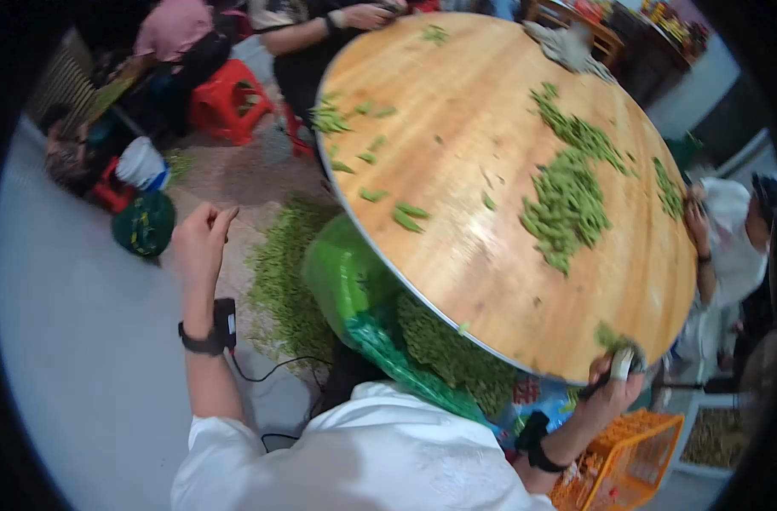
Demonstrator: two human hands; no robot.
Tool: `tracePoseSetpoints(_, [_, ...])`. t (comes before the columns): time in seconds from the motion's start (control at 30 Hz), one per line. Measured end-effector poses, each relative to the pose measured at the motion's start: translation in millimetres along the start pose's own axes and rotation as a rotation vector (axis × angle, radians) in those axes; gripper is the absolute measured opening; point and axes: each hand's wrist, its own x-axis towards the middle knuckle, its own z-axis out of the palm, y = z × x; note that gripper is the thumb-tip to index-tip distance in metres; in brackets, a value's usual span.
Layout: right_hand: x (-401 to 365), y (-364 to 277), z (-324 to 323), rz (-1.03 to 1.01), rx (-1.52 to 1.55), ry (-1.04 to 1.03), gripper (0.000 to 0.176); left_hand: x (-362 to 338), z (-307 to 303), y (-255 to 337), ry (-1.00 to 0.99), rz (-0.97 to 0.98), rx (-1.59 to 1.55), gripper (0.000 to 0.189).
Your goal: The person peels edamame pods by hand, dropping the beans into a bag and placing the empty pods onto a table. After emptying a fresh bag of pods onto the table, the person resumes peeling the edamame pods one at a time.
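Observation:
My left hand (203, 234) is raised out to the left, away from the table and over the floor. Its fingers are curled, with thumb and forefinger together at a dark tip; I cannot tell what is pinched there. At the near right edge of the round wooden table (457, 247), my right hand (612, 387) is closed around a dark-handled tool (595, 385), partly hidden by the fingers. A small green pod clump (608, 335) lies just beyond these fingers. Farther in is a large heap of green pods (567, 204), with several loose pods (407, 217) to its left.
Below the near rim, a green plastic bag (337, 268) stands by greens piled on the floor (290, 272). An orange crate (635, 447) is at lower right. One person (729, 230) sits at the right; another's hand (367, 17) rests at the far edge. Red stools (231, 100) stand behind.

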Motion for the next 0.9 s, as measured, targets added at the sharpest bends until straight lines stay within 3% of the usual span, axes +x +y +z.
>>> tracePoseSetpoints(0.07, [14, -7, 11, -0.094, 0.234, 0.005, 0.011, -22, 25, -1, 0.151, 0.599, -0.158, 0.022])
tracePoseSetpoints(0.13, [23, -8, 40, -0.055, 0.217, 0.163, 0.016, -63, 44, 41, 0.014, 0.851, -0.338, 0.024])
tracePoseSetpoints(0.17, [12, -11, 69, -0.021, 0.080, 0.004, 0.020, -79, 51, 56, -0.118, 0.972, -0.300, 0.024])
tracePoseSetpoints(0.2, [4, -18, 89, 0.104, 0.076, -0.351, 0.028, -96, 58, 74, -0.200, 1.135, -0.281, 0.021])
tracePoseSetpoints(0.23, [-11, -37, 111, 0.209, 0.202, -0.569, 0.038, -107, 67, 87, -0.272, 1.203, -0.293, 0.023])
tracePoseSetpoints(0.27, [-18, -36, 116, 0.250, 0.283, -0.660, 0.044, -114, 75, 98, -0.354, 1.225, -0.326, 0.027])
tracePoseSetpoints(0.47, [-7, -31, 64, 0.267, 0.101, -0.504, 0.037, -122, 118, 120, -0.488, 1.375, -0.282, 0.025])
tracePoseSetpoints(0.57, [-15, -28, 25, 0.299, -0.009, -0.470, 0.032, -128, 111, 121, -0.604, 1.433, -0.272, 0.023])
tracePoseSetpoints(0.7, [-25, -13, -18, 0.316, -0.027, -0.209, 0.028, -152, 110, 120, -0.736, 1.506, -0.301, 0.026])
tracePoseSetpoints(0.9, [-34, -5, -54, 0.332, -0.085, -0.024, 0.023, -159, 108, 102, -0.887, 1.465, -0.216, 0.026])
